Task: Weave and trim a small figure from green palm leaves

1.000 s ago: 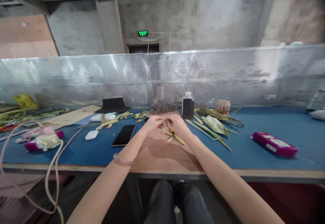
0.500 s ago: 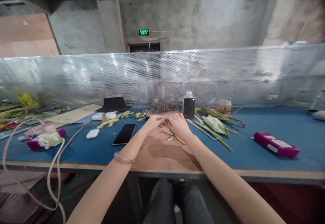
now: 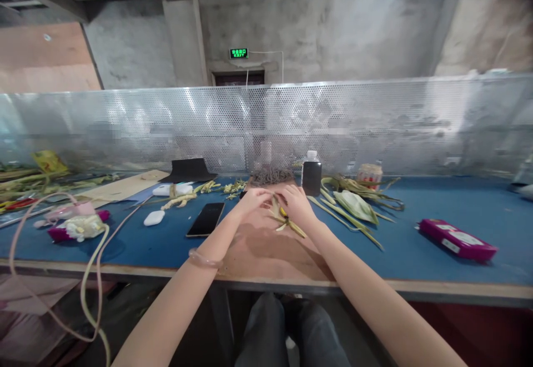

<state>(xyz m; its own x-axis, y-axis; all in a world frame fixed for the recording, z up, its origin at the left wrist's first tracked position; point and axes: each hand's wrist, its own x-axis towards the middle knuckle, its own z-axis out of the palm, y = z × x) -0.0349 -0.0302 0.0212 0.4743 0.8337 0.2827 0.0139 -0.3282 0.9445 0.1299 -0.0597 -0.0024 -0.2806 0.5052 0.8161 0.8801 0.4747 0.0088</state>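
Observation:
My left hand [image 3: 255, 199] is closed in a pinch above a brown board [image 3: 254, 250], its fingertips meeting a pale plant strip [image 3: 275, 207]. My right hand [image 3: 295, 202] curls over the same strip from the other side, fingers bent and close to the left fingertips. Under the right palm a small yellow and dark object [image 3: 283, 212] shows; its kind cannot be made out. More pale green stalk pieces [image 3: 296, 228] lie on the board just below the right hand. The fingertips partly hide what is pinched.
A black phone [image 3: 206, 220] and white earbud case [image 3: 154, 218] lie left. Behind are a grey coiled heap [image 3: 272, 176] and a dark-labelled bottle [image 3: 311, 177]. Long leaves [image 3: 356, 207] and a magenta packet [image 3: 457, 239] lie right. A perforated metal screen [image 3: 187, 128] stands behind.
The right hand has shifted slightly, and the yellow object beneath it now shows. The left hand stays pinched in nearly the same place. The whole view has moved slightly.

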